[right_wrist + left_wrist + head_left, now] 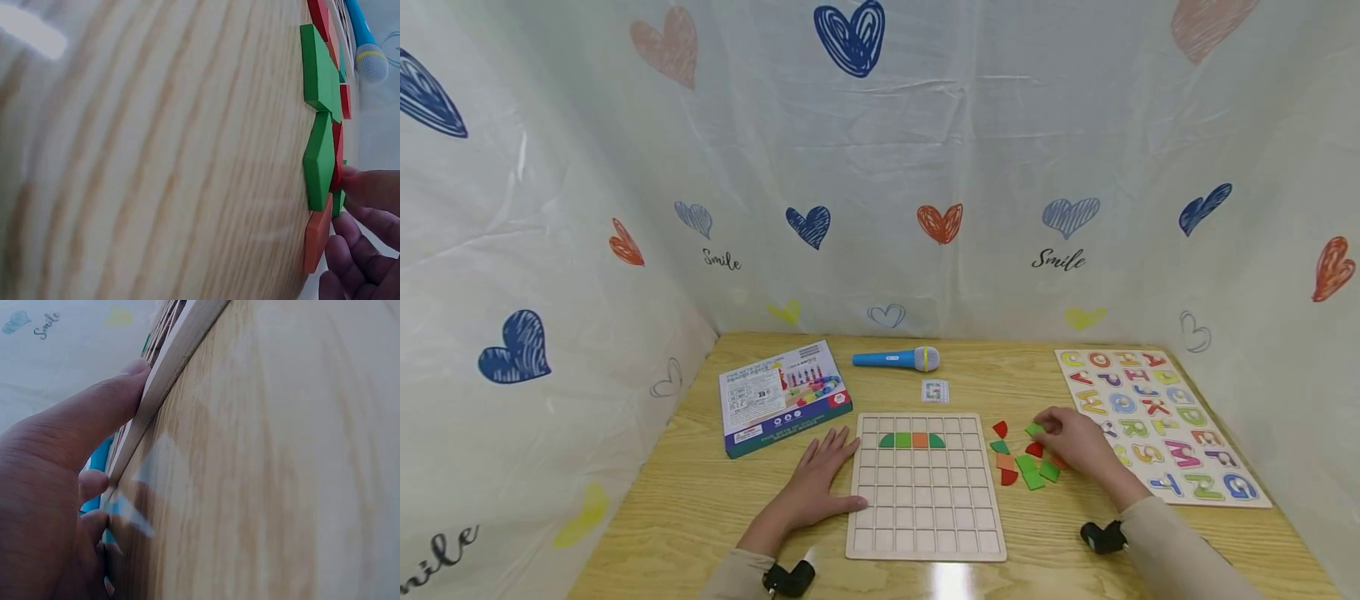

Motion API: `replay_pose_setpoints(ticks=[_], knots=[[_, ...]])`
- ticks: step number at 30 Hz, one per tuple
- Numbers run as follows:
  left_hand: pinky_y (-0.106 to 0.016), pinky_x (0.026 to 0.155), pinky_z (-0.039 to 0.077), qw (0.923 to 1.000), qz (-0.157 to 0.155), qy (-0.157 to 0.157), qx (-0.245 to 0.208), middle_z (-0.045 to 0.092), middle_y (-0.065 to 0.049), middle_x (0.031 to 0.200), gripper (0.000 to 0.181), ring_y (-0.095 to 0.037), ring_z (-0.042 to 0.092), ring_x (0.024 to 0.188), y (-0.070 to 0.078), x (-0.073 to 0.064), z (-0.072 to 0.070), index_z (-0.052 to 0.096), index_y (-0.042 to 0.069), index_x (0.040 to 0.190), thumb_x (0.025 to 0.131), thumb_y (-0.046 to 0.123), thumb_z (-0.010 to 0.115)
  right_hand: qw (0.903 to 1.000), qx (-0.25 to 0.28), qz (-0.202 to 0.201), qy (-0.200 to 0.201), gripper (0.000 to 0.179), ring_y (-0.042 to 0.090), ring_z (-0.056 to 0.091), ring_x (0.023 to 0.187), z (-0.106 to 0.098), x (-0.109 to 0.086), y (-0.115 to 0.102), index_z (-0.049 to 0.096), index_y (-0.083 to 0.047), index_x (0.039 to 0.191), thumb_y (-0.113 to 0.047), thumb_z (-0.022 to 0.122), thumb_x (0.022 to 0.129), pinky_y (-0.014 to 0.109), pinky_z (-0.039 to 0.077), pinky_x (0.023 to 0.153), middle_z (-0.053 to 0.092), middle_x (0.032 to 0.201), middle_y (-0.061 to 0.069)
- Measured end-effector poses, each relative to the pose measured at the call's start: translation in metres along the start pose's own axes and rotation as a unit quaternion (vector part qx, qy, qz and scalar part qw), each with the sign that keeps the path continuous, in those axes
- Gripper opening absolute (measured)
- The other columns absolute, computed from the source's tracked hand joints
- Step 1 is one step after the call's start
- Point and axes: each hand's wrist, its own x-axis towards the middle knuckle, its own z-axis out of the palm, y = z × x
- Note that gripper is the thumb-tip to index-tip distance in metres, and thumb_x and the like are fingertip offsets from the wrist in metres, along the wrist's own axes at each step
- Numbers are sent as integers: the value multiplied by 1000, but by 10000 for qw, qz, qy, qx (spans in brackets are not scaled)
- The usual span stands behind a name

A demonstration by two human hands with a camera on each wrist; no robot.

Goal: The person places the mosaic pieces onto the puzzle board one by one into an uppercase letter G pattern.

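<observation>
A wooden grid board lies in front of me. Near its top, a row of dark green, light green, orange and dark green pieces sits in the cells. My left hand rests spread at the board's left side, its thumb touching the board's edge. To the right of the board, my right hand pinches a light green square between thumb and fingertips. Just below it lie loose light green squares, red pieces and an orange square.
A puzzle box lies behind my left hand. At the back are a blue toy microphone and a small printed card. An alphabet board stretches along the right, under part of my right forearm. A curtain printed with hearts surrounds the table.
</observation>
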Motion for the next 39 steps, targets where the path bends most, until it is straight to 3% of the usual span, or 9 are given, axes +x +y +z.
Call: replay_pose_setpoints(ticks=[7, 12, 19, 28, 39], knots=[[-57, 124, 1, 10000, 21, 45, -8, 17, -11, 169, 96, -33, 6, 156, 0, 0, 0, 34, 14, 160, 86, 62, 72, 9999, 29, -34, -98, 26, 23, 64, 87, 1, 4, -1, 69, 1, 111, -14, 75, 91, 45, 55, 77, 68, 96, 6], [-57, 124, 1, 10000, 22, 66, 13, 18, -11, 169, 96, -34, 7, 156, 0, 0, 1, 34, 14, 160, 86, 62, 71, 9995, 111, -299, -86, 16, 17, 57, 78, 3, 4, -1, 66, -5, 106, -11, 72, 92, 36, 50, 70, 64, 89, 3], [-57, 124, 0, 10000, 1, 14, 15, 17, -10, 169, 96, -33, 5, 157, -1, 0, 0, 33, 15, 161, 86, 63, 70, 9983, 405, -388, 147, 10, 12, 58, 78, 7, 3, -6, 67, -10, 105, -13, 68, 97, 31, 49, 69, 65, 89, -2], [-54, 125, 0, 10000, -25, 4, 54, 15, -8, 170, 97, -30, 4, 157, -4, 1, 2, 32, 16, 161, 86, 66, 69, 9904, 1124, -801, -25, 10, 11, 61, 77, 23, 5, -39, 69, -12, 109, -16, 67, 100, 26, 51, 66, 67, 89, -3], [-57, 124, 0, 10000, 38, 11, 11, 16, -11, 169, 96, -33, 6, 157, -3, 1, 1, 33, 14, 161, 86, 63, 70, 9842, 1401, -932, -551, 8, 12, 58, 75, 61, 13, -90, 71, -18, 106, -15, 67, 99, 25, 49, 65, 66, 86, -5]])
